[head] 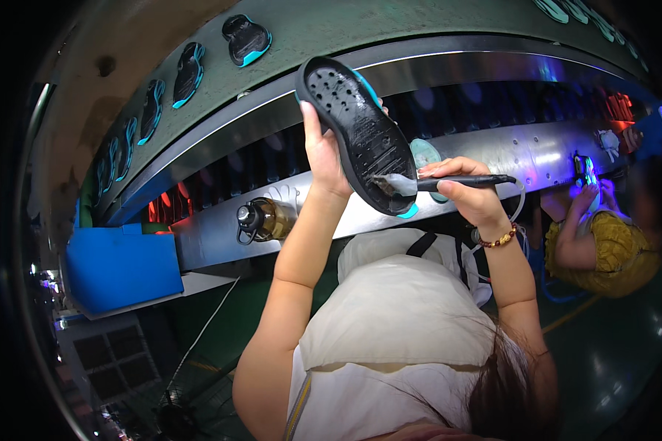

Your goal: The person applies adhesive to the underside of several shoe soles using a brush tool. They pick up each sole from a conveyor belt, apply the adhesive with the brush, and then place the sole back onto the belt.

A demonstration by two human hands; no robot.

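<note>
My left hand (pixel 326 157) grips a black shoe sole (pixel 364 124) with turquoise trim by its edges, holding it tilted above the metal bench, inner face up. Small holes dot one end, and the inner surface looks wet and shiny. In my right hand (pixel 471 190) is a brush (pixel 463 181) with a black handle, and a thin pale tube runs from the handle's end. Its bristles touch the inside of the sole near the end closest to me. Behind my right fingers a pale green piece (pixel 423 151), perhaps another sole, is partly hidden.
Black and turquoise soles (pixel 248 41) lie along a green conveyor belt (pixel 331 27) beyond the bench (pixel 209 231). A brown drink bottle (pixel 265 219) stands left of my arm. A blue box (pixel 124 270) is at far left. To the right, a co-worker (pixel 601 242) handles a lit sole.
</note>
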